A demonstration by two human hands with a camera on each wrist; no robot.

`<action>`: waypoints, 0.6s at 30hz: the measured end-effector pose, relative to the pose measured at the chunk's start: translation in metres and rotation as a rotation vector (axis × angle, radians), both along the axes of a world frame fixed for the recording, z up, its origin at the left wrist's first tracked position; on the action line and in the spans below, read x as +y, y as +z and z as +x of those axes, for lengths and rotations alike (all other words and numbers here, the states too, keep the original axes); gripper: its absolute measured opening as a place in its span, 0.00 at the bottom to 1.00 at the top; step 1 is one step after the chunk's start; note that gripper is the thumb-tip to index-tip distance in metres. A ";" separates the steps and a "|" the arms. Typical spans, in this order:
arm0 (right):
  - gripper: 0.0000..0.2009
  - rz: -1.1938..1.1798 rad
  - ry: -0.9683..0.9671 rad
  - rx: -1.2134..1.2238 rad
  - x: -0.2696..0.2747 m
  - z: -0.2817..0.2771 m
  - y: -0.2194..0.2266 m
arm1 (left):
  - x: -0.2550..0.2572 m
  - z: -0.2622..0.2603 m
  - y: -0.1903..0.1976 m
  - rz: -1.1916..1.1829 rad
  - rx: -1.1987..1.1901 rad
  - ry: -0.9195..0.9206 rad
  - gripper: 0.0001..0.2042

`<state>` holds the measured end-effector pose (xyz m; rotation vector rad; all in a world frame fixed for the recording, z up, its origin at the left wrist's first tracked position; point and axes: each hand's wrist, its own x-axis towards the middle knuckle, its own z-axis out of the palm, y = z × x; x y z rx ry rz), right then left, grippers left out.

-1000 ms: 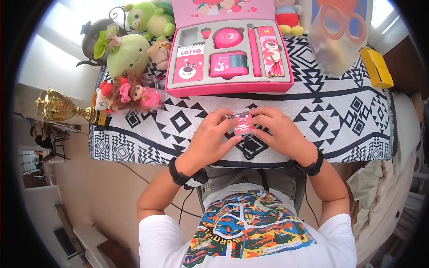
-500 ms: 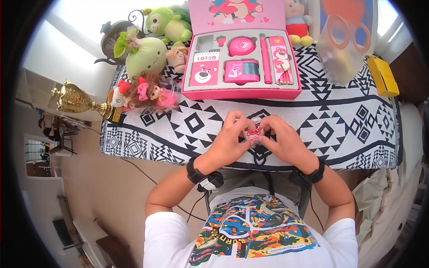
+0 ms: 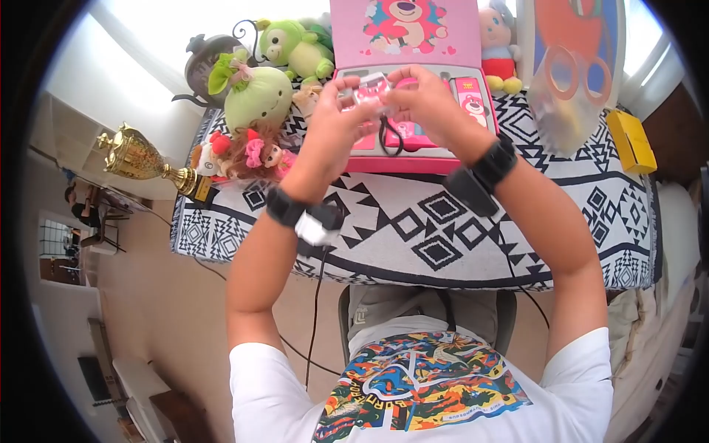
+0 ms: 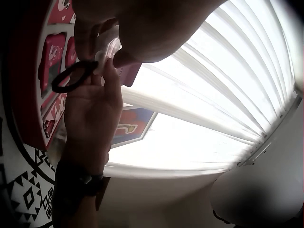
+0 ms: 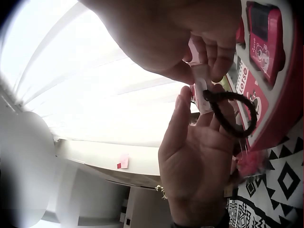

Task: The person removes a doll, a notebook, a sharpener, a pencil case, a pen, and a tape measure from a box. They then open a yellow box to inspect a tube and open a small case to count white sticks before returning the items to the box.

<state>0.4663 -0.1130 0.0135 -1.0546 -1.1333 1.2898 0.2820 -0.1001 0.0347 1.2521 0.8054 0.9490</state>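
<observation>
Both hands are raised in front of the open pink gift box (image 3: 406, 164), holding a small clear case (image 3: 374, 90) with a pink bear print. My left hand (image 3: 336, 125) pinches it from the left side, and my right hand (image 3: 436, 107) grips its right end between thumb and fingers. From the case hangs a black cord loop (image 5: 255, 114), dangling free below the fingers. Inside the box, partly covered by the hands, are a pink sharpener-like item and a pencil pack (image 3: 471, 103) in a grey tray.
Plush toys, including a round green one (image 3: 258, 100), crowd the left of the table with a doll (image 3: 273, 155). A gold trophy (image 3: 133, 151) stands at the left edge. To the right are a bag with round pink handles (image 3: 572, 103) and a yellow box (image 3: 631, 140).
Both hands have lifted the clear case from near the table's front edge, up and away from the body, to before the gift box. The black loop now hangs visibly below it.
</observation>
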 end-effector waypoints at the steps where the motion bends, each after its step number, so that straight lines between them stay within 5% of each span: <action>1: 0.18 -0.019 -0.050 0.104 0.012 -0.004 0.003 | 0.018 -0.003 0.003 0.037 -0.020 -0.007 0.26; 12: 0.23 -0.029 0.020 0.154 0.039 -0.004 0.002 | 0.060 -0.015 0.006 0.179 0.254 -0.025 0.28; 18: 0.18 -0.083 0.061 0.102 0.106 0.015 -0.022 | 0.123 0.006 0.005 0.161 0.449 -0.023 0.23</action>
